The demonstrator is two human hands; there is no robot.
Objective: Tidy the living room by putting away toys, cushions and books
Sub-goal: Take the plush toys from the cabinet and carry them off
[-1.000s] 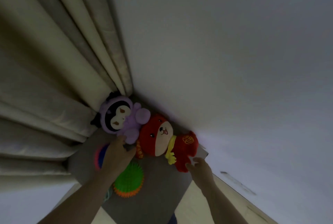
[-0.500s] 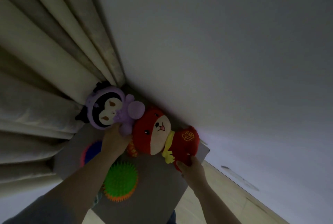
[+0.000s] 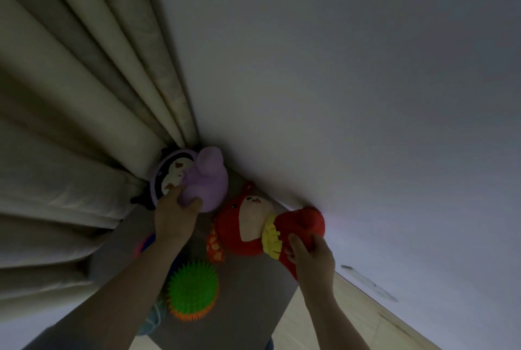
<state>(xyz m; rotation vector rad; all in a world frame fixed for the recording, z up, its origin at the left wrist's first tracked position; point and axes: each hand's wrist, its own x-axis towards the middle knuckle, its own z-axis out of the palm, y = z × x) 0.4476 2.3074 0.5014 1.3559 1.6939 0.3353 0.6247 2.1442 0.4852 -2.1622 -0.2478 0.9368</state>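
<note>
On the grey surface [image 3: 248, 307] wedged between curtain [image 3: 84, 124] and wall [image 3: 338, 67], the left hand [image 3: 173, 218] pinches the far purple plush [image 3: 208, 180] by one limb while the right hand [image 3: 311, 256] curls round the red plush [image 3: 248, 225] by its body; such small holds may let either topple onto the near green spiky ball [image 3: 193, 290].

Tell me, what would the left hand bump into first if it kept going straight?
The left hand grips the purple plush toy, so it meets that first. Behind the toy, the curtain probably comes next, though depth is unclear.
</note>
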